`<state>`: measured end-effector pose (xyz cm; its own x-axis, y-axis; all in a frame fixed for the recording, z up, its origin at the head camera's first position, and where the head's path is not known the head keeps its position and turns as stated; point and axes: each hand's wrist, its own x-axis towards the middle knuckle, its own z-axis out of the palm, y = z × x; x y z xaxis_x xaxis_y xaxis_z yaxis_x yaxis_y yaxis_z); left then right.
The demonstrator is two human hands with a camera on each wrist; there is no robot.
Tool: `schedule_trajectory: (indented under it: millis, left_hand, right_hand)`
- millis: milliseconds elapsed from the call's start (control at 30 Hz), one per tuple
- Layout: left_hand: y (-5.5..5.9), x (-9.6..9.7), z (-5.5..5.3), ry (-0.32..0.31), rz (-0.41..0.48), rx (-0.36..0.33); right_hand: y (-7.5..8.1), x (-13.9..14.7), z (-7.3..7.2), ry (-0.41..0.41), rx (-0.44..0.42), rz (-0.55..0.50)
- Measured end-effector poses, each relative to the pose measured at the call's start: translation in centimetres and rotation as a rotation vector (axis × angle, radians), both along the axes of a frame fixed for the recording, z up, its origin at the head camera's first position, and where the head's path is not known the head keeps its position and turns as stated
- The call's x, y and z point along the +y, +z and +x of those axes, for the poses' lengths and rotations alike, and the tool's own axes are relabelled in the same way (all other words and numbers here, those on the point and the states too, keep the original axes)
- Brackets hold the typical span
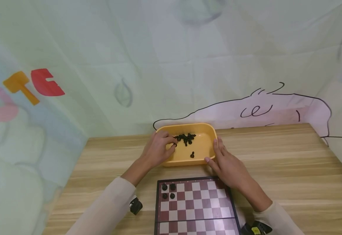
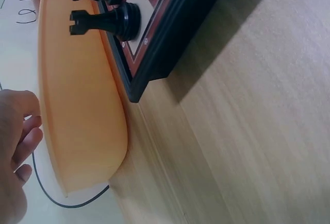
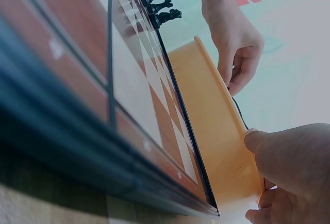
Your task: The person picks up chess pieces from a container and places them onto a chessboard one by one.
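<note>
A yellow plastic tray (image 1: 200,147) stands near the table's back edge with several black chess pieces (image 1: 185,138) inside. My left hand (image 1: 159,147) reaches over its left side, thumb and fingertips together at a small black piece low in the tray. In the left wrist view the tray's wall hides those fingertips. My right hand (image 1: 229,166) grips the tray's right front corner, thumb over the rim (image 3: 252,141) and the other fingers along the outer side. In front lies a chessboard (image 1: 194,205); black pieces, among them a rook (image 2: 108,22), stand upright at its far left corner.
A wooden table (image 1: 276,156) carries the board and tray. Right behind it hangs a printed cloth backdrop (image 1: 171,65). One lone black piece (image 1: 192,154) sits apart near the tray's front wall. Both wrists wear dark camera mounts (image 1: 136,206).
</note>
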<state>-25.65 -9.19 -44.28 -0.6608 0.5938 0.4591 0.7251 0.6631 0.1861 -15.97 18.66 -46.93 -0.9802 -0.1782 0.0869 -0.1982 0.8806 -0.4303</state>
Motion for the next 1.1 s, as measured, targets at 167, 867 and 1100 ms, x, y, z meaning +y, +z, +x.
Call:
schedule_trajectory:
  millis: [167,867,1100]
  left_hand:
    - [0.3,-0.2,0.5,0.015,0.021,-0.033]
    - [0.9,-1.2,3.0,-0.054,0.161,0.093]
    - [0.8,-1.7,4.1,-0.049,0.194,0.072]
  right_hand:
    - [0.0,0.0,0.1,0.003,-0.002,0.001]
    - [0.3,-0.4,-0.1,-0.003,-0.007,0.01]
    - [0.2,-0.4,-0.1,-0.003,-0.008,0.019]
